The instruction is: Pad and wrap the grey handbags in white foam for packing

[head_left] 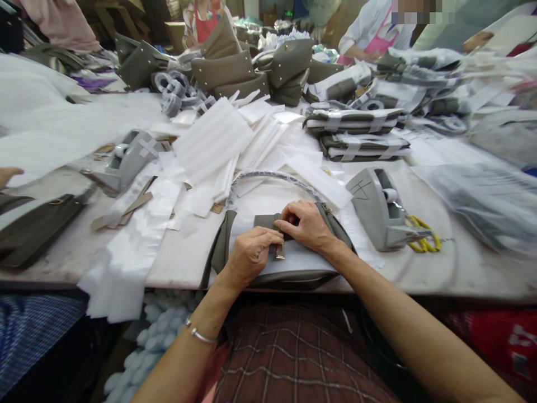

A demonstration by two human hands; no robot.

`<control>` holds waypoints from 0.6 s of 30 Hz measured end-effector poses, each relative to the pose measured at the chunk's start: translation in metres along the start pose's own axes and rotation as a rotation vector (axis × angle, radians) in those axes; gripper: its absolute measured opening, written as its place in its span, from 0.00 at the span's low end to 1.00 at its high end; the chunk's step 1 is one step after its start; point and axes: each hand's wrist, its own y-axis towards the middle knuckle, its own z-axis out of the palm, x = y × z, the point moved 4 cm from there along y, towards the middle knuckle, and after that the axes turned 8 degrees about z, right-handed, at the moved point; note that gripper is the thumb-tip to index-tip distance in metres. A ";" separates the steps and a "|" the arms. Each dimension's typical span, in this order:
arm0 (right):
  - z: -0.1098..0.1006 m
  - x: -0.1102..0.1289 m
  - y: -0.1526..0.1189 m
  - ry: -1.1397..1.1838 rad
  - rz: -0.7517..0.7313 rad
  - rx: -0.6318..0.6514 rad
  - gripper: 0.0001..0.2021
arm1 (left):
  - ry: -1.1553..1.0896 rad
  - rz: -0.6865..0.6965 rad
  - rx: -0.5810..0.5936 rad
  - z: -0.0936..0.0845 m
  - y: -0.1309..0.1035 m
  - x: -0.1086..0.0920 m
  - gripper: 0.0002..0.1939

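A dark olive handbag (293, 280) lies in front of me at the table's edge, with white foam sheet (241, 226) over its body. Its arched handle (274, 174) is wrapped in clear plastic. Across the middle runs a short olive strap (265, 220) ending in a gold-coloured metal clasp (280, 252). My left hand (250, 254) is closed, its thumb and finger pinching the strap's lower part just above the clasp. From the other side, my right hand (308, 225) is closed too, fingertips pinched at the strap a little higher. Parts of the strap are hidden under the fingers.
Grey tape dispensers stand at right (371, 210) and left (132, 159); yellow-handled scissors (425, 238) lie by the right one. White foam sheets (213, 148) are heaped beyond the bag. Wrapped bags (356, 134) are stacked behind. Another person's hand (8, 175) shows at far left.
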 end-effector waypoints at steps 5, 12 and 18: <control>0.000 -0.001 -0.001 -0.002 -0.011 -0.023 0.09 | 0.090 0.022 0.180 0.000 -0.001 -0.009 0.19; -0.005 0.005 -0.008 0.020 -0.071 -0.064 0.07 | 0.189 -0.031 0.454 -0.011 -0.010 -0.037 0.20; -0.012 0.010 -0.013 0.254 -0.136 -0.042 0.05 | 0.230 0.055 0.441 -0.011 -0.022 -0.036 0.22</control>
